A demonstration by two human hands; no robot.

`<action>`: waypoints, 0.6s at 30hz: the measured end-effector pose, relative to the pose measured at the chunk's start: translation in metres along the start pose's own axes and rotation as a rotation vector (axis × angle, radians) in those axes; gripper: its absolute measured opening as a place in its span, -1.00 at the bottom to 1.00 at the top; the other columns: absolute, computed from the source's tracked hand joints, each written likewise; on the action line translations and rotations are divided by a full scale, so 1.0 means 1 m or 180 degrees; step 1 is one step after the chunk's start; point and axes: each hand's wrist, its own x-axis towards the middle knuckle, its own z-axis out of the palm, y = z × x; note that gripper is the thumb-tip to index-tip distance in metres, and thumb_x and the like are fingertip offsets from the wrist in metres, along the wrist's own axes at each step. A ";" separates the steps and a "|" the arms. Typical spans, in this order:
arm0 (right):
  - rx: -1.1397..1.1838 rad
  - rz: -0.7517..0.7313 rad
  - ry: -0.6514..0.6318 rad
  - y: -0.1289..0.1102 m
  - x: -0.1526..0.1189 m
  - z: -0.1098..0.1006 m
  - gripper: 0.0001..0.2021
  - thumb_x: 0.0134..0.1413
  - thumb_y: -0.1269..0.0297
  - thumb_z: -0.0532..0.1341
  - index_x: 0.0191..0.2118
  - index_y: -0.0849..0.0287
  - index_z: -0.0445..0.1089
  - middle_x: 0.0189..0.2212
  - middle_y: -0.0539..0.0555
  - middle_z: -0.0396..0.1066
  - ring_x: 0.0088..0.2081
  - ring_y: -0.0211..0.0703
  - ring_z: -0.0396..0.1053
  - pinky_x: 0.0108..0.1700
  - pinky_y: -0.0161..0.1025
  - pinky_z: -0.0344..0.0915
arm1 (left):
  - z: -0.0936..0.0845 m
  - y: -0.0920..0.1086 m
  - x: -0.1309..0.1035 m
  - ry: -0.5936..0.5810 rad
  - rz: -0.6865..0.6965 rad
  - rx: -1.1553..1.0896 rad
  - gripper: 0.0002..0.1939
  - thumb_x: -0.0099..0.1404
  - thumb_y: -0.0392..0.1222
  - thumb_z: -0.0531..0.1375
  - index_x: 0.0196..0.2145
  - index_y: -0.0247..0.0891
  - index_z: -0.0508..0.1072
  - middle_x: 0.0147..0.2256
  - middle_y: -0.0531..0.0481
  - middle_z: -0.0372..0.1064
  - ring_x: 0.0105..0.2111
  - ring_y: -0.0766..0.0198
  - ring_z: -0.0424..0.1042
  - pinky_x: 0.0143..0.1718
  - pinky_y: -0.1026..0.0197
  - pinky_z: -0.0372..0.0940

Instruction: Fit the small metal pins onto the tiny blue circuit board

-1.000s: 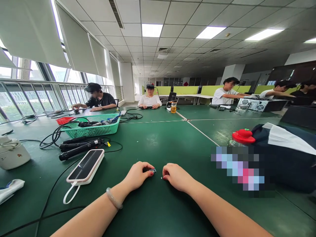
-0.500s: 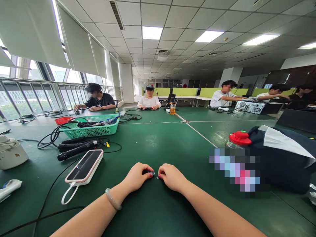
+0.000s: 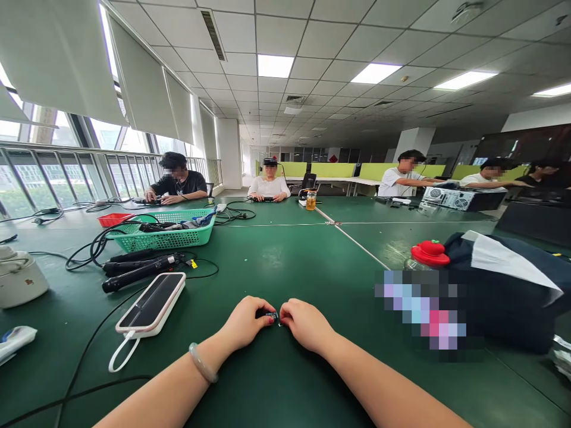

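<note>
Low over the green table (image 3: pixel 267 273), my left hand (image 3: pixel 245 321) pinches a small dark piece like a circuit board (image 3: pixel 272 317) between thumb and fingertips. A pale bracelet (image 3: pixel 203 364) circles that wrist. My right hand (image 3: pixel 306 324) has its fingers pressed together on a tiny whitish piece (image 3: pixel 280 324), too small to name. Both sets of fingertips nearly meet, and the two small pieces are very close together. I cannot tell whether they touch.
A phone with a white cable (image 3: pixel 151 304) lies on the left, below black handles (image 3: pixel 138 270) and a green basket (image 3: pixel 160 238). To the right stand a red-lidded jar (image 3: pixel 430 254) and a dark bag (image 3: pixel 504 297). Several people sit around the table.
My right hand has shifted slightly left, closing the gap between its fingertips and the piece in my left hand. The left hand has barely moved.
</note>
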 end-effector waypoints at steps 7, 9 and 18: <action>-0.0261 -0.0160 -0.0001 -0.012 -0.006 -0.002 -0.84 0.14 0.27 0.08 -0.33 0.13 0.39 -0.40 0.01 0.34 -0.35 -0.23 0.29 -0.33 -0.34 0.11 | 0.001 0.000 0.000 0.0039 -0.0010 -0.0013 -0.80 0.09 -0.11 0.15 -0.33 -0.16 0.51 -0.28 0.01 0.45 -0.20 0.16 0.34 -0.19 0.22 0.19; -0.0258 -0.0159 -0.0047 -0.015 -0.008 -0.004 -0.89 0.08 0.25 0.14 -0.35 0.13 0.39 -0.39 0.01 0.34 -0.36 -0.24 0.29 -0.34 -0.34 0.11 | 0.001 -0.001 0.001 0.0043 -0.0006 -0.0013 -0.80 0.08 -0.12 0.15 -0.34 -0.17 0.51 -0.28 0.01 0.46 -0.20 0.15 0.34 -0.20 0.22 0.20; -0.0184 0.0000 -0.0106 -0.009 -0.006 -0.008 -0.93 0.04 0.33 0.17 -0.41 0.14 0.37 -0.39 0.00 0.33 -0.35 -0.25 0.29 -0.33 -0.35 0.12 | 0.003 -0.006 0.003 0.0016 0.0084 0.0129 -0.82 0.07 -0.12 0.18 -0.34 -0.15 0.50 -0.30 0.02 0.44 -0.21 0.16 0.32 -0.16 0.18 0.17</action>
